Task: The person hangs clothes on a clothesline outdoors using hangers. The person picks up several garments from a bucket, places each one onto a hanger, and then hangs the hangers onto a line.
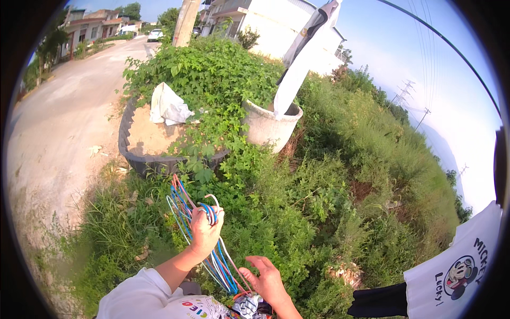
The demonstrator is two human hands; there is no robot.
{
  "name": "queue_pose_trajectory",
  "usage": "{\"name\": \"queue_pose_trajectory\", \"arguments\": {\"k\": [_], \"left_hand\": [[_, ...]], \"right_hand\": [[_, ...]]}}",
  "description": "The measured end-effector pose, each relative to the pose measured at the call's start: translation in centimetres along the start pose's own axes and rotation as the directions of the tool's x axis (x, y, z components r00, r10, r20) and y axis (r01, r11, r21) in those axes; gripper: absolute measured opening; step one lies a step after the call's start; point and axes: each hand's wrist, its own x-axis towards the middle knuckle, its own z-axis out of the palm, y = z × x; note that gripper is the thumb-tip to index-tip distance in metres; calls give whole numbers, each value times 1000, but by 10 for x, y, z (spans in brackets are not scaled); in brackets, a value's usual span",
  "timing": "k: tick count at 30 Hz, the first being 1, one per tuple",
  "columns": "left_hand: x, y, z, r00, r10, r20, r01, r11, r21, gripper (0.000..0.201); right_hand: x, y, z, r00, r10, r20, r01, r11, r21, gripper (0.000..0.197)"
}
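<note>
The hangers (204,239), a bunch of thin wire ones in blue, pink and white, sit low in the middle of the view, in front of the person's chest. The left hand (206,229) is clenched around their hooks and necks, fingers curled tight, so the loops fan out up and to the left above the fist while the long wires trail down and to the right below it. The right hand (266,279) is just below and to the right, palm up and fingers spread loosely, close to the lower ends of the wires; whether it touches them cannot be told. The two hands are near each other but not joined.

Under the right hand lies a bit of checked cloth (248,307), and the left sleeve (139,297) is white.

Beyond the hands is thick green weed growth (297,212). Further up stands a black tub (139,159) holding sandy soil, with a white rag (169,106) lying on it. Just right of it is a round concrete pot (268,127). A white garment (303,64) hangs above the pot. At lower right another white shirt (459,276) with a cartoon print hangs beside a dark piece (380,302). A dirt road (58,122) runs off at the left toward houses (90,24).
</note>
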Motion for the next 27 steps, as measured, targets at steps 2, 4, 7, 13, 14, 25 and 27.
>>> {"name": "queue_pose_trajectory", "arguments": {"k": [2,4,7,13,14,25,27], "left_hand": [[17,-27,-6,996,-71,-55,68,996,-56,21],[31,-52,-7,994,75,-79,-75,997,3,21],[56,-85,-15,999,11,-32,-11,1000,4,16],[123,-169,-49,993,-97,-74,96,995,-12,6],[136,-177,-57,988,-130,-89,126,991,-52,6],[228,-289,-96,923,-344,-171,349,937,3,12],[244,-310,-88,928,-331,-172,326,944,-54,13]], "right_hand": [[48,-19,-45,978,-102,-180,60,972,-227,17],[98,-52,-93,895,-240,-376,88,922,-378,12],[188,-113,-151,735,-490,-469,132,781,-610,7],[387,-212,-231,528,-631,-568,-130,601,-789,21],[417,-215,-245,513,-643,-569,-211,548,-810,28],[578,-225,-293,561,-331,-759,-661,372,-652,46],[590,-209,-314,543,-320,-776,-681,373,-630,39]]}}
